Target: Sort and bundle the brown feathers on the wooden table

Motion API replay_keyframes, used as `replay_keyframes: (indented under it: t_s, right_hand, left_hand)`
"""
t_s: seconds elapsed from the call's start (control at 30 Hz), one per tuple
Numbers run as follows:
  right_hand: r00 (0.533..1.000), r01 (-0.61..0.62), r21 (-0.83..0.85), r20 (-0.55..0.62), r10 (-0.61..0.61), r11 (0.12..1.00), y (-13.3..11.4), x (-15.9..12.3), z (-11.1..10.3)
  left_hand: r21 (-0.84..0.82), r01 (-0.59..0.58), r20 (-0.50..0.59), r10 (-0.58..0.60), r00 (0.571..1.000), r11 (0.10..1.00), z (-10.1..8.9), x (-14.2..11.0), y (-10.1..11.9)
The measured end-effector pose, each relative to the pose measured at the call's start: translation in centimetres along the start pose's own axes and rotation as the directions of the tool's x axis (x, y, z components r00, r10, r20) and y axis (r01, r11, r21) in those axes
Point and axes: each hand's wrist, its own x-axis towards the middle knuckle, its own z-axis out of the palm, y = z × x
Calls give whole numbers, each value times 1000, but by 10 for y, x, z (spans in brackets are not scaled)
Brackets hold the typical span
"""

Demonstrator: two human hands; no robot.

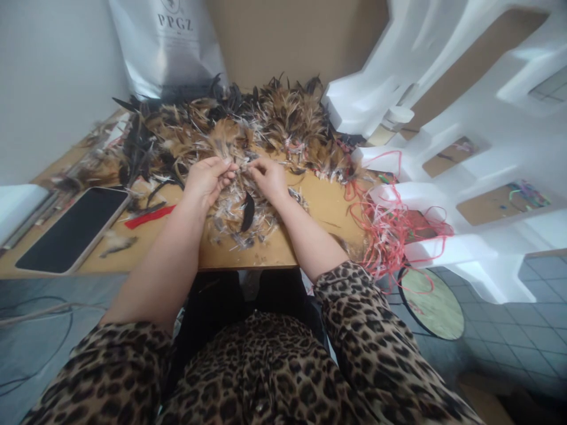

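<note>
My left hand [207,178] is closed in a pinch on a small bunch of light-brown feathers [224,134], whose fluffy tips rise above the fingers. Close to its right, my right hand [269,179] also pinches, near the lower ends of the feathers; what lies between its fingertips is too small to make out. Under both hands, cut quills and feather scraps [237,221] cover the table's front part, with a dark curved feather [248,212] on top. Behind them spreads a heap of brown and black feathers [283,109].
A phone [73,230] and a red strip [149,217] lie on the wooden table [323,203] at left. Tangled red ribbon [390,224] hangs at the right edge beside white foam pieces [478,195]. A silvery bag [170,53] stands behind. A round mirror-like disc [432,304] is below right.
</note>
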Motion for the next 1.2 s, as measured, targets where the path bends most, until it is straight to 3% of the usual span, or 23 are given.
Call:
replay_keyframes:
  t_s: [0.1,0.17,0.27,0.4,0.53,0.67,0.8,0.93,1.07,1.2]
  right_hand:
    - [976,-114,392,-128,177,913,8,7,-4]
    - [954,-164,582,-113,278,797,8,10,-5]
    - [946,-185,698,-63,317,692,1,8,-3]
    - [968,-178,690,-7,253,701,-13,0,3]
    - [972,-234,615,122,202,753,-22,-5,-2]
    - [935,-339,489,268,232,804,-27,-8,-15]
    - [889,-420,401,362,280,814,-32,-9,-23]
    - [866,-444,379,413,281,812,-32,-10,-22]
    - [864,-472,458,411,291,754,-29,-9,-19]
    - [887,-459,605,353,297,651,-24,-5,-16]
  left_hand:
    - [-35,59,32,-57,998,998,0,0,1]
    - [-73,111,72,-105,992,991,1,-2,2]
    - [-135,153,143,-134,981,979,2,-4,3]
    - [-183,146,198,-109,974,972,2,-4,4]
    - [-176,75,131,-53,990,982,-1,0,4]
    - [-10,-25,45,25,999,1000,-1,0,3]
    - [170,-84,57,75,996,982,4,-6,2]
    - [218,-101,63,89,994,971,7,-12,1]
    - [188,-113,99,95,991,976,7,-10,1]
    - [36,-12,83,9,997,999,5,-7,2]
